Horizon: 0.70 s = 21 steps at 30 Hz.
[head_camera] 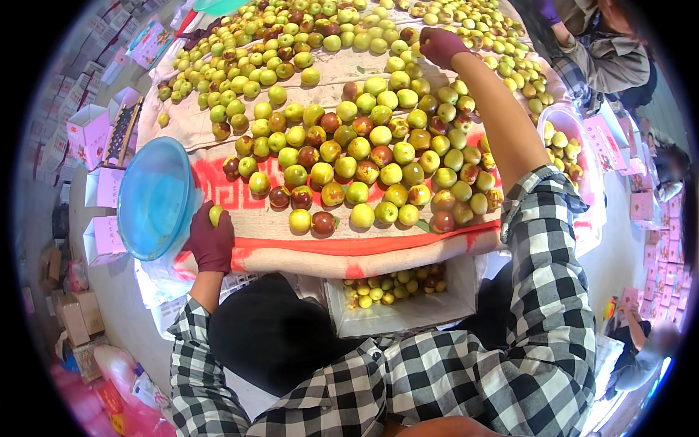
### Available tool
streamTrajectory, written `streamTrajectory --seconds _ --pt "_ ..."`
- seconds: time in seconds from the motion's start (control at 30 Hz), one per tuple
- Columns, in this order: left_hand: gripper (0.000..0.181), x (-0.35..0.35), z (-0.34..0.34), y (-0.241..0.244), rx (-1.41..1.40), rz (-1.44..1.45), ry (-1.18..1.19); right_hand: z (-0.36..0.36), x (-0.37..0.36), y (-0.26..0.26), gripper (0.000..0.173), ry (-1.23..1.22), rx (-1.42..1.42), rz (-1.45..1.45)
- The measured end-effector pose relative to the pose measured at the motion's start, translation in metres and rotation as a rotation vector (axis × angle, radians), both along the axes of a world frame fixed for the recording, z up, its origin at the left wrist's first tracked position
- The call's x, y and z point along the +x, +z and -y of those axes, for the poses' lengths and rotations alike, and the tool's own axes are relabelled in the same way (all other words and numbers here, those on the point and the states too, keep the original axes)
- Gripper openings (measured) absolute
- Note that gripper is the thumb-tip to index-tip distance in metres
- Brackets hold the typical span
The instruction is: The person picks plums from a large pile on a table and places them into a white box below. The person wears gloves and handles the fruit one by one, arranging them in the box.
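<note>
My left hand (pixel 211 240), in a maroon glove, is at the table's near left edge and holds one yellow-green jujube (pixel 216 215). Just beside it, a translucent blue plastic basin (pixel 154 199) leans with its inside turned toward me. My right hand (pixel 443 48), gloved alike, reaches far over the fruit; its fingers are curled down, and whether they hold a jujube is hidden. Between my arms lie many loose jujubes (pixel 359 148), green, yellow and red-brown, on a beige cloth (pixel 327 68) with red patterning.
Below the table edge sits a lined bin (pixel 404 319) with jujubes. A clear plastic tub (pixel 592 180) of fruit stands right. Pink cartons (pixel 101 185) flank the left side. Co-workers are at the right, one with a purple-gloved hand (pixel 548 12). Cardboard boxes (pixel 79 314) lie lower left.
</note>
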<state>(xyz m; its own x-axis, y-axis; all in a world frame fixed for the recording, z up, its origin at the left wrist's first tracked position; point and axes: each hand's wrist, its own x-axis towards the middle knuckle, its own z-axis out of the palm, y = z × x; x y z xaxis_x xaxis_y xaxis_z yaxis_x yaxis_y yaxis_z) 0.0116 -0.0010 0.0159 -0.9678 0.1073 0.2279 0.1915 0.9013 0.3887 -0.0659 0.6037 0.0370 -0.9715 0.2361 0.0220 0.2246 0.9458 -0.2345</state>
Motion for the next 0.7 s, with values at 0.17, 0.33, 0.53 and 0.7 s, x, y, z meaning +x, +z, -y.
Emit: streamTrajectory --seconds 0.17,0.33,0.53,0.7 --pt "0.039 -0.004 -0.002 -0.001 0.004 -0.014 -0.026 0.032 -0.031 -0.004 0.061 -0.079 0.184 0.402" --pt "0.04 -0.002 -0.002 0.002 0.027 0.026 -0.009 0.043 -0.03 -0.004 0.072 -0.099 0.243 0.501" --pt "0.045 -0.005 0.012 -0.008 -0.046 0.039 -0.031 0.044 0.023 0.027 0.055 -0.023 -0.356 -0.136" --pt "0.045 -0.022 0.001 -0.005 0.05 0.049 -0.071 0.125 0.184 0.045 0.05 0.138 -1.036 0.519"
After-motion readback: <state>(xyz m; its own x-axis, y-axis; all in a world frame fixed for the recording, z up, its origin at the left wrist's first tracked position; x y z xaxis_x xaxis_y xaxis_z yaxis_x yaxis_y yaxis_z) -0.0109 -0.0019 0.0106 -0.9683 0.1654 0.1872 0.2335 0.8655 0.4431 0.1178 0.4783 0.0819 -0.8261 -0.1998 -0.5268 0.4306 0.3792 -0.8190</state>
